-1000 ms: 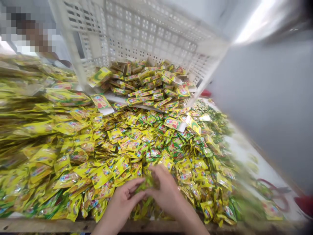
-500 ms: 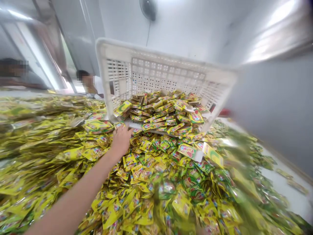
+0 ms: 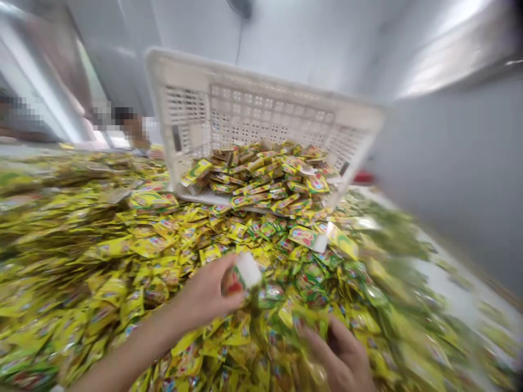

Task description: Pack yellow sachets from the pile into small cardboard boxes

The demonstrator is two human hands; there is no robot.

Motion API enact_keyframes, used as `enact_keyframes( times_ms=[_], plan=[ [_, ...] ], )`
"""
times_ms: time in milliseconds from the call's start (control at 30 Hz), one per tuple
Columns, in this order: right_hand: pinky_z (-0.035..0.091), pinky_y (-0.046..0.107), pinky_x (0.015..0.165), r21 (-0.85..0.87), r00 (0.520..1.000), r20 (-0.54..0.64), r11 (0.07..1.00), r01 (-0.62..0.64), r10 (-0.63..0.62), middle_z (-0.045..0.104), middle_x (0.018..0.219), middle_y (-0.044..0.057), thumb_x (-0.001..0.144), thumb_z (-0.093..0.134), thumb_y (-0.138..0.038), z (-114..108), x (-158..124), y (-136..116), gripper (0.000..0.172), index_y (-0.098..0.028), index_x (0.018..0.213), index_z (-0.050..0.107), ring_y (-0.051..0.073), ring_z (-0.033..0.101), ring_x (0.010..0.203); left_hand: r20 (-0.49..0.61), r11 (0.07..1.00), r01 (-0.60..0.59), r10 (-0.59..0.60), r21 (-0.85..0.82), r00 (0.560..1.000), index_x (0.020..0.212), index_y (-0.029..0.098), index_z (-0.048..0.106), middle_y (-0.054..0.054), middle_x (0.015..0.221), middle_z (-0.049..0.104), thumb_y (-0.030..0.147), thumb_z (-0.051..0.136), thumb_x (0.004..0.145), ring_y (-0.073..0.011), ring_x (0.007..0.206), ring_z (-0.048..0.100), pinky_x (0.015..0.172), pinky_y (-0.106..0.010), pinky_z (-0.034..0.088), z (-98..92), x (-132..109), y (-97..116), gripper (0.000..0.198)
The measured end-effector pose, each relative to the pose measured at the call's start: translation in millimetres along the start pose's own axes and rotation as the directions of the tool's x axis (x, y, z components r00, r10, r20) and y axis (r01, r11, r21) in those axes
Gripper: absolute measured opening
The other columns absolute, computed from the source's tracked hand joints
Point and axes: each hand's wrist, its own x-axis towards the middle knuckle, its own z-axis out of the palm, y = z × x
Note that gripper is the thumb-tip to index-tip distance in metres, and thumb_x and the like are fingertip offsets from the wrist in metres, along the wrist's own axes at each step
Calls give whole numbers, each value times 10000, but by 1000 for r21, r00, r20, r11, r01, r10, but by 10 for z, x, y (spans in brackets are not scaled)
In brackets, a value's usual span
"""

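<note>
Over the middle of the heap, my left hand (image 3: 214, 291) grips a small printed carton (image 3: 233, 284) whose white flap (image 3: 249, 269) stands out to the right. Lower right, my right hand (image 3: 341, 354) pinches a yellow-green sachet (image 3: 312, 322), blurred by motion. Beneath both hands spreads a deep pile of yellow and green sachets (image 3: 196, 354). Beyond them a white plastic crate (image 3: 272, 81) lies tipped with its opening toward me. Flat yellow cartons (image 3: 261, 177) are heaped inside it.
Two loose cartons with a white flap (image 3: 304, 237) lie on the sachets before the crate. Another person (image 3: 133, 128) is at the far left, behind the pile. A red object (image 3: 363, 177) shows right of the crate. White table surface (image 3: 445, 288) borders the wall at right.
My left hand has come back from the crate's front edge to mid-pile and now holds a carton. My right hand has come into clear view with a sachet. The view has shifted slightly.
</note>
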Motion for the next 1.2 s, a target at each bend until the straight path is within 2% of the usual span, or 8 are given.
enact_keyframes(
  times_ms=[100,200,433,600,700,800,967,1200],
  plan=[
    [486,305,737,22,994,-16,994,106,-106,682,921,68,869,626,-371,79,40,-109,206,-214,994,670,222,617,835,138,950,137,-102,-280,985,1138,264,572,23,838,704,216,605,737,-178,675,660,589,-246,488,617,-571,444,406],
    [425,268,663,-221,980,79,956,195,-181,622,792,23,857,628,-288,149,2,-46,95,-203,841,668,171,547,734,68,902,245,-236,-356,969,1177,265,553,-20,1013,717,255,640,722,-234,864,690,730,-299,533,990,-886,653,463],
    [352,202,592,-430,910,413,875,224,-30,518,697,-39,725,637,-85,26,-136,72,171,-178,603,561,116,503,672,-1,874,192,-215,-445,977,1164,255,600,-59,1151,684,283,681,734,-275,1074,642,933,-379,512,1304,-1138,769,439],
    [396,206,648,-415,799,598,876,245,59,644,792,-46,723,703,-124,-105,-186,-27,205,-245,889,690,142,577,733,243,641,416,-345,-645,907,1260,215,557,-118,1320,615,408,731,716,-335,1261,528,1062,-482,416,1550,-1505,750,604],
    [406,213,637,-450,866,493,877,167,88,659,816,-45,720,731,-115,-40,-338,110,330,-273,1004,675,148,586,731,428,341,533,-338,-774,838,1305,194,529,-135,1417,535,469,713,735,-336,1340,444,1097,-476,377,1613,-1712,714,659],
    [428,233,698,-402,908,418,900,171,14,640,824,-22,741,776,-167,74,-514,284,144,-248,849,724,149,586,788,509,111,557,-292,-823,810,1257,217,571,-116,1348,602,463,785,661,-350,1270,519,1025,-450,456,1572,-1817,711,680],
    [396,344,904,-403,820,561,827,393,-116,620,1059,24,764,774,-392,126,-710,386,108,-299,818,771,220,491,1042,495,86,518,-194,-851,847,1038,207,656,-81,1096,721,360,802,673,-310,1042,638,892,-386,505,1428,-1790,766,422],
    [411,370,851,-421,796,600,814,401,-82,616,987,37,696,795,-505,160,-823,388,298,-313,920,757,243,470,993,536,79,579,-294,-812,792,1008,182,701,-64,992,743,223,813,624,-282,965,644,878,-340,485,1304,-1718,868,402]
  ],
)
